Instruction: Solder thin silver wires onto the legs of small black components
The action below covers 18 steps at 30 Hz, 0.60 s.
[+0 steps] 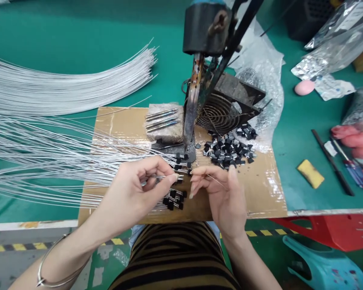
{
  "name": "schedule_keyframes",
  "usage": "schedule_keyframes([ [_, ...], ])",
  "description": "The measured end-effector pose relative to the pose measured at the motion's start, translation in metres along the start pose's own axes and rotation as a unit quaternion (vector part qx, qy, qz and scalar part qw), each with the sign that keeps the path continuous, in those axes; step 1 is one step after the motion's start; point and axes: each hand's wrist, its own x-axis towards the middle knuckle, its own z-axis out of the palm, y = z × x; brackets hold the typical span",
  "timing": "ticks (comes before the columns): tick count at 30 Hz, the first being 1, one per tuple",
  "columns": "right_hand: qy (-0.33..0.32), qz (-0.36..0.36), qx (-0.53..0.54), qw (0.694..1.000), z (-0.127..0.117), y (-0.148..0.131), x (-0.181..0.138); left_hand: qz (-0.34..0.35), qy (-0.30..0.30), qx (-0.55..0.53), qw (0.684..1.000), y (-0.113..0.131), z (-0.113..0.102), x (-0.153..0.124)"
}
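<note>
Thumb and fingertips of my left hand (pixel 145 181) are pinched on a thin white wire, beside several black-tipped wire ends. My right hand (pixel 219 193) is loosely curled just to the right, with a thin strand of solder wire (pixel 216 181) running across its fingers; the thumb stands apart. Finished-looking wire ends with small black connectors (pixel 174 200) lie below the left fingertips, and others just above. Over both hands stands a soldering iron (pixel 193 92), its tip pointing down at a dark metal plate (pixel 190 151). A pile of small black connectors (pixel 228 149) lies beyond my right hand.
Cardboard (pixel 260 193) covers part of the green table. Behind the iron is a black fan (pixel 220 110); left of it, spare iron tips (pixel 161 120) rest on a wrapped block. A thick wire bundle (pixel 78 88) lies left. A yellow sponge (pixel 310 173) and tools are right.
</note>
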Motion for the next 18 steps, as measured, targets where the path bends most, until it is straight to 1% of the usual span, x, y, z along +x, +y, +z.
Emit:
schedule_keyframes([
  [7,-0.028,-0.005,-0.051,0.998,0.014,0.002,-0.003,0.021,0.008,-0.015,1.000,0.000,-0.002,-0.002],
  [11,-0.034,0.001,-0.041,0.999,0.021,0.001,-0.004,0.024,-0.002,-0.033,0.999,0.004,-0.001,-0.002],
  [15,-0.024,0.016,-0.016,0.999,0.021,0.004,-0.005,0.007,0.006,-0.040,0.999,0.006,0.002,-0.004],
  [18,-0.022,0.026,0.001,0.999,0.020,0.007,-0.006,0.003,0.018,-0.022,1.000,0.005,0.004,-0.009],
])
